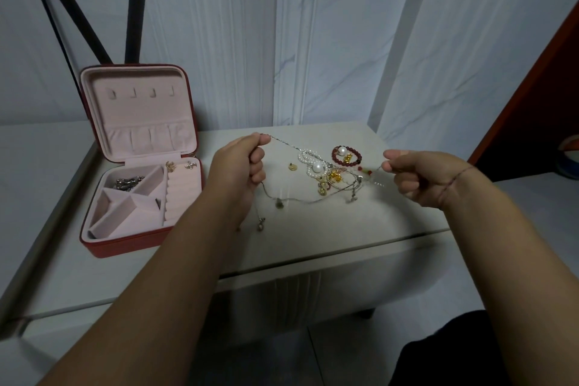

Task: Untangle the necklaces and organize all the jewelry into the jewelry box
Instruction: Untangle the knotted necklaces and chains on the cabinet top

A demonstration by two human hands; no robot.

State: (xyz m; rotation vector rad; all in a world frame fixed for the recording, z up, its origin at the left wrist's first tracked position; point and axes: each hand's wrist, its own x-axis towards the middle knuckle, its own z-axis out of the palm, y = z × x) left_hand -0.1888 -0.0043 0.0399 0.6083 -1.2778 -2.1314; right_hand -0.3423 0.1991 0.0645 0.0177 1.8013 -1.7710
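The white counter [369, 229] ends in a front edge just below the jewelry, with bare surface between the pile and that edge. The red jewelry box [138, 166] stands open at the left, well apart from the tangle, its lid upright and a silver piece [128, 182] in one rear compartment. The left hand [241, 166] is raised, its grip pinched together on a thin silver chain [285, 142]. The right hand [423, 177] mirrors it, fingers clamped on the chain's other end, so it stretches across the pile. Beneath lie a pearl bracelet [313, 163], a red bead bracelet [346, 155] and gold charms [335, 176].
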